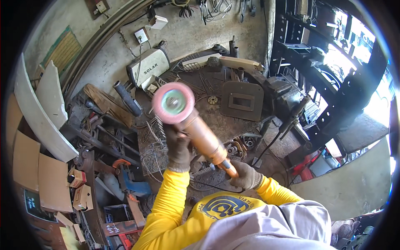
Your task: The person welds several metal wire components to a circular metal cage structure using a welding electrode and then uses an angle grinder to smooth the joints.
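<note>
An orange-brown angle grinder [204, 139] is held up in front of my chest, slanting from upper left to lower right. Its round pink disc [187, 95] with a pale green centre faces up toward me. My left hand [179, 150], in a dark work glove, is closed around the grinder's front part just below the disc; the fingers are partly hidden behind it. At the other end, my right hand [246, 176], gloved too, wraps round the narrow rear handle. Beneath the tool lies a cluttered, dirty workbench [200, 100].
A dark welding shield [227, 106] with a rectangular window lies on the bench near a round flange [213, 100]. A pale box-shaped unit [152, 66] stands at the wall. Cardboard boxes [54, 179] are at left, a blue-and-orange tool [133, 181] nearer, dark metal racks [333, 96] at right.
</note>
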The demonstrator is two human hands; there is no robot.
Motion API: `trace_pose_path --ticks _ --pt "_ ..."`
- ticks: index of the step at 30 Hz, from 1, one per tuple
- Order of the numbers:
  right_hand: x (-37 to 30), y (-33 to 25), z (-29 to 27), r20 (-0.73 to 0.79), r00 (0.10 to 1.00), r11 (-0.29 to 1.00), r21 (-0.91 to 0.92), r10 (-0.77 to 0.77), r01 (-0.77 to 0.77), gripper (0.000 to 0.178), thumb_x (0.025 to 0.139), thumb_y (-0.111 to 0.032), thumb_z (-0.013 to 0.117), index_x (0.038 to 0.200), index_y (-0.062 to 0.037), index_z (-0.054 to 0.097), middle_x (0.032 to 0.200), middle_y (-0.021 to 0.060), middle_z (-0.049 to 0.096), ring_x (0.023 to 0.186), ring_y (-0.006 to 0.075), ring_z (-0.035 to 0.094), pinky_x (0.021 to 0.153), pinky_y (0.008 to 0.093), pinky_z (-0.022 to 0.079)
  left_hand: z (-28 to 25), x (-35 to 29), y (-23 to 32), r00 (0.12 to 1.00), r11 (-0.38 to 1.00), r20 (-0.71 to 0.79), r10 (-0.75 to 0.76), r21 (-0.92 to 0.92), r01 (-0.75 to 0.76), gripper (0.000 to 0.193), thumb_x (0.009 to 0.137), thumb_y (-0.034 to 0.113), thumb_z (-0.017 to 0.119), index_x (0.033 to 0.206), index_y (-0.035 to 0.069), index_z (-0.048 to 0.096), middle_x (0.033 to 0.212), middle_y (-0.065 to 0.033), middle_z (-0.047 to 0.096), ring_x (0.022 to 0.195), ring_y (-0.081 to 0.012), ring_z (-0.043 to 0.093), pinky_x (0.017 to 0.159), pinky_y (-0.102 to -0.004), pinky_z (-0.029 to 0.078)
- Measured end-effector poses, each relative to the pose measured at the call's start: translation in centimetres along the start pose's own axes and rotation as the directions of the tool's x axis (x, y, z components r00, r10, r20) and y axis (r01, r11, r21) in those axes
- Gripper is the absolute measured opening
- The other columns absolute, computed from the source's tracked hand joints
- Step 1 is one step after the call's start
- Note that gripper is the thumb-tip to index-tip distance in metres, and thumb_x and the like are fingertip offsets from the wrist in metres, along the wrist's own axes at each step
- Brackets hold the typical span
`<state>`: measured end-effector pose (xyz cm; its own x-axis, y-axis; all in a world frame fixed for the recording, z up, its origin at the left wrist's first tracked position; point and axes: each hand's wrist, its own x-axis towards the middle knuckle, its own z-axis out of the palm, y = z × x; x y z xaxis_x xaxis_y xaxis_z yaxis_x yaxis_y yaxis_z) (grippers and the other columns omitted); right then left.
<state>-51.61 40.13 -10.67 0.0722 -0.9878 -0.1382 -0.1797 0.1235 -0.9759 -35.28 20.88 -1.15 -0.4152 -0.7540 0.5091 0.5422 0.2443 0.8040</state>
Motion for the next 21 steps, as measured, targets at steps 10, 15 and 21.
trace_pose_path --ticks 10,15,21 --pt "8.3 0.1 11.6 0.292 0.812 0.862 0.194 -0.506 0.467 0.062 0.083 -0.018 0.069 0.141 -0.0063 0.05 0.123 0.0201 0.066 0.113 0.0334 0.066 0.097 0.0426 0.052 -14.6 -5.4 6.1 0.952 0.941 -0.281 0.117 0.337 -0.016 0.082 0.089 0.065 0.066 0.141 0.002 0.051 0.138 -0.0132 0.059 0.126 -0.0281 0.057 0.109 -0.0435 0.043" --pt "7.5 -4.8 12.3 0.449 0.84 0.932 -0.041 -0.304 0.359 0.072 0.096 -0.046 0.064 0.151 -0.0058 0.041 0.138 0.0211 0.059 0.132 0.0311 0.055 0.11 0.0411 0.043 -12.7 -10.6 12.2 0.96 0.681 -0.184 0.209 0.733 -0.008 0.094 0.072 0.055 0.087 0.138 0.001 0.048 0.131 -0.0115 0.059 0.118 -0.0228 0.06 0.103 -0.0399 0.047" --pt "9.3 -8.2 15.3 0.219 0.97 0.993 0.074 -0.107 0.093 0.08 0.101 -0.064 0.044 0.153 -0.0028 0.035 0.143 0.0261 0.054 0.135 0.0368 0.051 0.112 0.0426 0.039 -9.7 -17.2 13.7 0.902 0.532 -0.29 -0.32 0.733 0.424 0.066 0.07 0.038 0.089 0.118 0.001 0.063 0.106 -0.0091 0.068 0.095 -0.02 0.065 0.084 -0.0344 0.052"
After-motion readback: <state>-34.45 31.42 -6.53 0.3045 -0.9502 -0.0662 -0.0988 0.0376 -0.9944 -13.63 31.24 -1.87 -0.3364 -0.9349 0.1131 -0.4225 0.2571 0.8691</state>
